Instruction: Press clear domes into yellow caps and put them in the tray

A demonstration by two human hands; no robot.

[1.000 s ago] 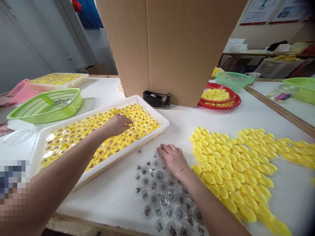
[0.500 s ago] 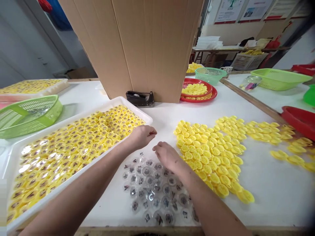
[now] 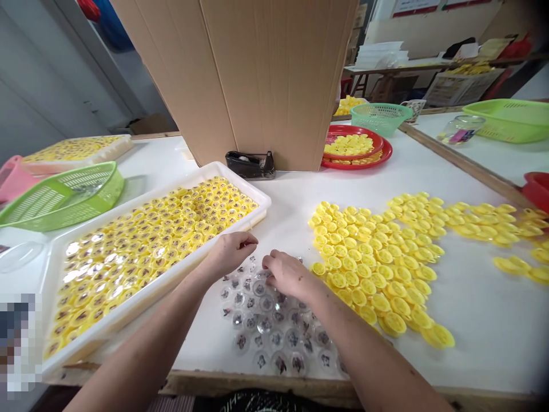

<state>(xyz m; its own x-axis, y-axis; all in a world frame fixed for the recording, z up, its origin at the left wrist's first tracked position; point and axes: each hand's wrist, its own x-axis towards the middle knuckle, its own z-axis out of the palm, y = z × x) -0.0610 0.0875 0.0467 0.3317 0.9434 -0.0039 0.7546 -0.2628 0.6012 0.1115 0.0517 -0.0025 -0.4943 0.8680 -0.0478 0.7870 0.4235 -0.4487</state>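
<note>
My left hand (image 3: 231,254) hovers at the front rim of a white plastic tray (image 3: 244,220), its fingers curled, and anything in them is hidden. The tray holds rows of yellow caps (image 3: 150,240) fitted with clear domes. My right hand (image 3: 285,274) rests on a loose patch of clear round capsules (image 3: 266,323) with dark prints, lying on the white table (image 3: 484,337). To its right spreads a layer of overlapping yellow caps (image 3: 373,280).
A tall cardboard box (image 3: 274,80) stands behind a black tape dispenser (image 3: 251,166). Red plates of yellow caps (image 3: 354,150) and a teal basket (image 3: 380,117) sit beyond. A green basket (image 3: 64,197) and another tray (image 3: 77,150) lie left; a wooden strip (image 3: 458,163) edges the table.
My left hand has come back from over the tray to its front rim, close to my right hand. The view has swung left and the capsule patch sits lower.
</note>
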